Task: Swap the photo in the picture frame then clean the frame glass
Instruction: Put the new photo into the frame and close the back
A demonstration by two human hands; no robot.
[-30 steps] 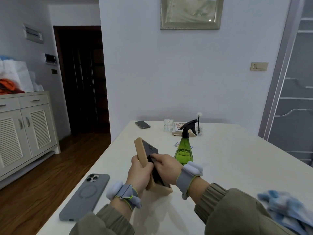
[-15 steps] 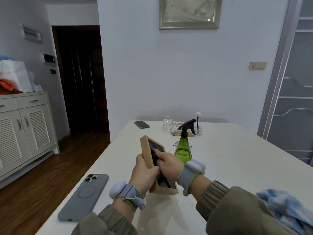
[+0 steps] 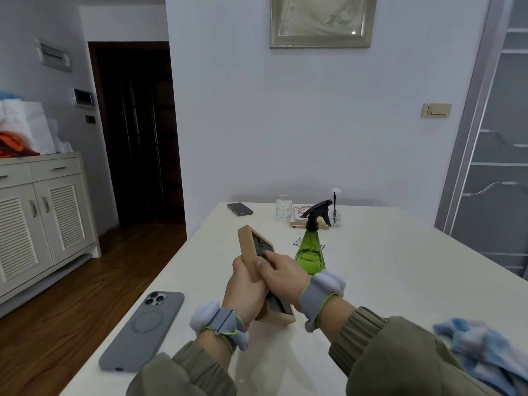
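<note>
A light wooden picture frame (image 3: 248,247) stands on its lower edge on the white table (image 3: 385,267), its dark back panel turned to the right. My left hand (image 3: 244,290) grips the frame's left edge from behind. My right hand (image 3: 281,271) rests on the dark back, fingers pressing near its upper part. Just behind the frame stands a green spray bottle (image 3: 310,254) with a black trigger head. A blue and white cloth (image 3: 483,355) lies crumpled at the table's right front. A small printed card (image 3: 298,242) lies partly hidden behind the bottle.
A grey-cased phone (image 3: 144,328) lies face down at the left front of the table. At the far end are a dark phone (image 3: 240,209), a drinking glass (image 3: 283,207), a small box (image 3: 300,221) and a reed diffuser (image 3: 335,215). A white cabinet (image 3: 43,218) stands at the left.
The frame has been tipped more upright and shifted slightly right. My right hand's fingers have slid up the dark back panel. My left hand keeps its grip.
</note>
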